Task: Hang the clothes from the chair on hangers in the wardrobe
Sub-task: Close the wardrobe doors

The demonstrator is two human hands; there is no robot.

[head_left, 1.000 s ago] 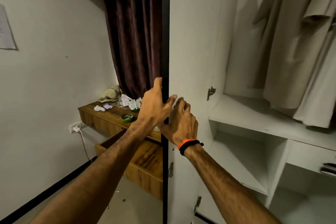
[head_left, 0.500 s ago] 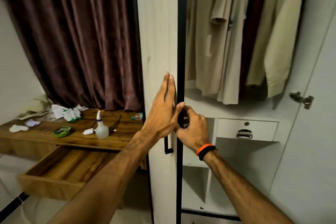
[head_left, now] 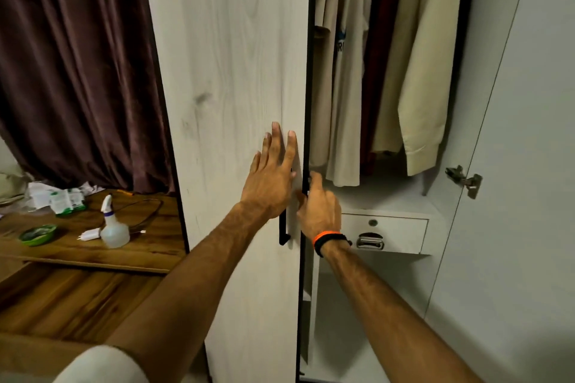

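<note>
The pale wood-grain left wardrobe door [head_left: 236,71] fills the middle of the head view, nearly closed. My left hand [head_left: 272,177] lies flat on its front, fingers straight, just above the black door handle [head_left: 283,235]. My right hand [head_left: 320,205], with an orange and black wristband, curls its fingers round the door's dark edge [head_left: 306,134]. Through the gap hang several clothes [head_left: 385,65]: beige shirts, a white one with a print, a dark red one. The chair is out of sight.
The right wardrobe door [head_left: 513,165] stands open, a metal hinge [head_left: 465,180] on it. A small white drawer [head_left: 384,235] sits below the clothes. Left: a wooden desk [head_left: 93,246] with spray bottle [head_left: 113,227], green bowl [head_left: 37,235], charger, papers; dark curtain [head_left: 77,65] behind.
The left door has swung from edge-on to nearly closed, showing its front. My left hand went from gripping the edge to pressing flat on the face. The view turned right.
</note>
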